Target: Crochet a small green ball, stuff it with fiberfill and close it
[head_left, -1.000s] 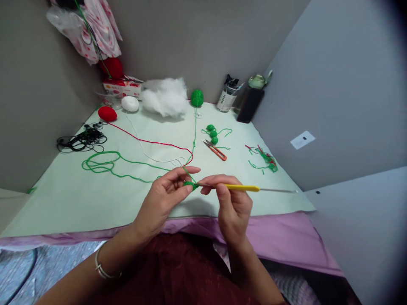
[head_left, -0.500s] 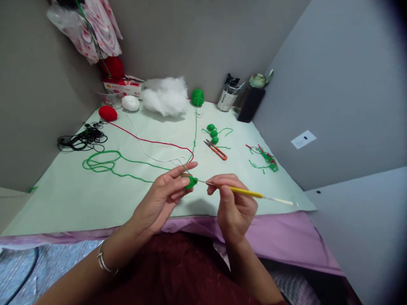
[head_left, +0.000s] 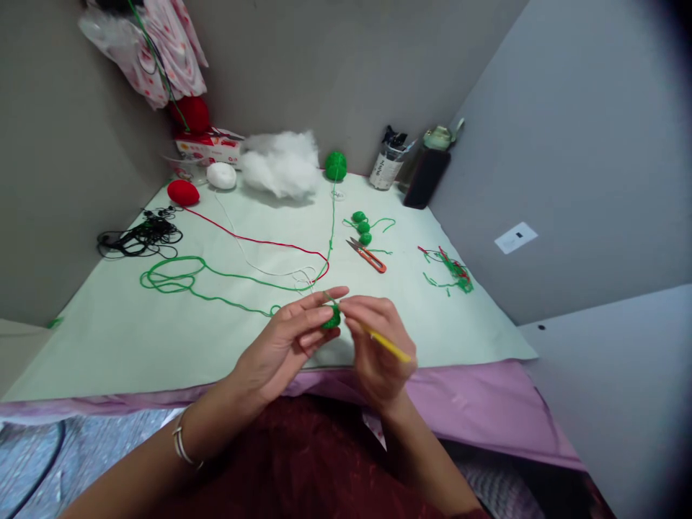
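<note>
My left hand pinches a small green crochet piece between thumb and fingers, its index finger stretched out beneath a strand of green yarn. Close against it on the right, my right hand grips a crochet hook with a yellow handle. The hook's tip meets the piece, though fingers hide the exact spot. Green yarn trails left from the work over the table. A green yarn ball stands at the back, its strand running down toward my hands.
Orange thread snips lie beside small green balls. Yarn scraps are at the right, tangled black cord at the left. White stuffing, a red yarn ball, a white ball and a phone line the back.
My right hand has moved left and turned, so the hook's handle points down toward me more steeply. My left hand and the green piece have shifted slightly right.
</note>
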Available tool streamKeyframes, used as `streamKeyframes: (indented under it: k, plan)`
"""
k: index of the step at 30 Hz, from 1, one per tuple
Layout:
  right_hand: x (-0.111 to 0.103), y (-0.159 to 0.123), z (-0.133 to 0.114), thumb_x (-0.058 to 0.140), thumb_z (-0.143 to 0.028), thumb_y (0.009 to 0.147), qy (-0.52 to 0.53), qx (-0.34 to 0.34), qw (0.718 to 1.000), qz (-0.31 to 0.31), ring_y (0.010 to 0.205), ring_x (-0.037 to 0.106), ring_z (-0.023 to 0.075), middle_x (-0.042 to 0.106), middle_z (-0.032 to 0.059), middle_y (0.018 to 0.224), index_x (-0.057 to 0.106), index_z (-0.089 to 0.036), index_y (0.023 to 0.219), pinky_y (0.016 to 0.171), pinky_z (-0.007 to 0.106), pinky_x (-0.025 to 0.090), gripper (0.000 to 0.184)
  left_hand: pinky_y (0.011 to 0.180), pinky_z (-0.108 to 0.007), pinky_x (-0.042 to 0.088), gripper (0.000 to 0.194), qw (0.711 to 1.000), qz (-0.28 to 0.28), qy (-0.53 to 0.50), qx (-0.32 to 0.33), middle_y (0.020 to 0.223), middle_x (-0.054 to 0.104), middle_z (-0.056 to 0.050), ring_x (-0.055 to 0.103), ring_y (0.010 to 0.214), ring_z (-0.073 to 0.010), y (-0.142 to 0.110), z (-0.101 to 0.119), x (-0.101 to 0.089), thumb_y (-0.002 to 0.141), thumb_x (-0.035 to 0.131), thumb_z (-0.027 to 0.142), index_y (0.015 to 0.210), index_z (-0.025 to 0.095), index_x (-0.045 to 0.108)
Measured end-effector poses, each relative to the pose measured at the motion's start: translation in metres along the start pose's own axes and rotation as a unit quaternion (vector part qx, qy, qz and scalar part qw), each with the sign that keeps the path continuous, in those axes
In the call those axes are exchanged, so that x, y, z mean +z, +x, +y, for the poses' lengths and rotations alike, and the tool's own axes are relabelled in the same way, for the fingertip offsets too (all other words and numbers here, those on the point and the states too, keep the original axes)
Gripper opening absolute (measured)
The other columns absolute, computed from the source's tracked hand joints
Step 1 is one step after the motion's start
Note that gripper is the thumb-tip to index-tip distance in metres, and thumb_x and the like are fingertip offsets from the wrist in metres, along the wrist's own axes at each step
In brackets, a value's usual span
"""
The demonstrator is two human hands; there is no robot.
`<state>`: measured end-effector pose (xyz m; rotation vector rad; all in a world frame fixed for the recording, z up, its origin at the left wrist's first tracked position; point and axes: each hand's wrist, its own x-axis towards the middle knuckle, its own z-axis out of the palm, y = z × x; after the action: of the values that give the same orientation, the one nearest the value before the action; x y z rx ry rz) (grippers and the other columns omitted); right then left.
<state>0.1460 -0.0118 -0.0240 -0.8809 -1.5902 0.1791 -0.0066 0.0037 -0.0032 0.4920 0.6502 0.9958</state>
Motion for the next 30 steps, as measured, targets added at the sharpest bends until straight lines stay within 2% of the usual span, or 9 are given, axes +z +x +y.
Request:
streamKeyframes:
  k: [2,4,8,11,16,20,23,27,30]
  plan:
    - [-0.001,0.005,0.0,0.06,-0.013,0.101,0.095,0.095,0.99,0.035,0.076,0.068,0.0157,0.074,0.0028,0.09,0.078,-0.027,0.108,0.068,0.032,0.057,0.023,0.091,-0.025,0.055,0.032,1.0,-0.003,-0.016,0.002,0.061,0.043,0.01,0.03,0.051,-0.0021,0.0,0.004,0.0,0.08,0.087,0.022,0.111,0.017,0.084]
    - [-0.001,0.009,-0.001,0.06,-0.02,0.102,0.184,0.164,0.968,0.044,0.068,0.063,0.0134,0.071,0.0014,0.085,0.078,-0.025,0.1,0.063,0.03,0.054,0.019,0.086,-0.023,0.054,0.032,0.999,0.002,0.007,0.037,0.066,0.051,0.008,0.036,0.054,-0.0029,-0.001,0.006,0.001,0.08,0.087,0.02,0.111,0.02,0.084]
    - [0.002,0.009,0.0,0.065,-0.025,0.1,0.219,0.195,0.956,0.004,0.076,0.067,0.015,0.075,0.0028,0.091,0.08,-0.025,0.097,0.068,0.03,0.057,0.015,0.062,-0.02,0.042,0.031,0.992,-0.009,0.089,0.089,0.089,0.07,-0.001,0.052,0.07,-0.0093,-0.004,0.002,0.005,0.081,0.086,0.023,0.112,0.024,0.084]
    - [0.002,0.008,0.002,0.064,-0.029,0.101,0.229,0.233,0.945,0.008,0.073,0.066,0.0141,0.075,0.0025,0.088,0.078,-0.024,0.098,0.067,0.029,0.057,0.015,0.064,-0.023,0.041,0.027,0.99,-0.016,0.112,0.085,0.096,0.071,-0.003,0.051,0.071,-0.0112,-0.005,0.001,0.004,0.087,0.08,0.027,0.115,0.025,0.083]
    - [0.0,0.012,0.004,0.064,-0.032,0.102,0.33,0.284,0.9,0.021,0.067,0.066,0.0118,0.074,0.0027,0.085,0.076,-0.021,0.093,0.063,0.026,0.057,0.018,0.068,-0.025,0.039,0.027,0.986,-0.015,0.14,0.092,0.097,0.067,-0.003,0.051,0.079,-0.0141,-0.005,0.004,-0.001,0.087,0.079,0.026,0.113,0.026,0.083]
    - [-0.002,0.013,0.002,0.057,-0.029,0.106,0.336,0.269,0.903,0.007,0.069,0.068,0.0115,0.076,0.0026,0.087,0.074,-0.021,0.095,0.066,0.026,0.058,0.022,0.081,-0.028,0.042,0.027,0.982,-0.008,0.159,0.1,0.101,0.068,-0.004,0.056,0.099,-0.0201,-0.006,0.004,-0.004,0.086,0.079,0.027,0.112,0.027,0.083]
    - [-0.007,0.011,-0.002,0.054,-0.026,0.107,0.269,0.233,0.934,-0.008,0.073,0.07,0.0125,0.076,0.0029,0.092,0.073,-0.021,0.099,0.069,0.028,0.06,0.022,0.09,-0.029,0.042,0.026,0.976,-0.005,0.181,0.122,0.103,0.069,-0.004,0.055,0.102,-0.0202,-0.006,0.003,-0.006,0.087,0.079,0.026,0.113,0.028,0.083]
    - [-0.011,0.008,-0.007,0.051,-0.018,0.106,0.109,0.123,0.985,-0.044,0.078,0.072,0.0146,0.077,0.0035,0.095,0.072,-0.024,0.108,0.073,0.031,0.061,0.022,0.084,-0.027,0.042,0.024,0.954,0.015,0.241,0.177,0.094,0.066,-0.001,0.054,0.09,-0.0168,-0.005,0.0,-0.009,0.089,0.08,0.026,0.112,0.031,0.083]
    - [-0.009,0.003,-0.004,0.051,-0.013,0.104,0.016,0.009,0.998,-0.054,0.084,0.074,0.0185,0.077,0.0057,0.098,0.068,-0.025,0.12,0.073,0.035,0.063,0.026,0.078,-0.026,0.042,0.028,0.941,0.057,0.269,0.198,0.087,0.061,0.0,0.05,0.079,-0.0149,-0.007,-0.005,-0.006,0.086,0.083,0.026,0.114,0.029,0.083]
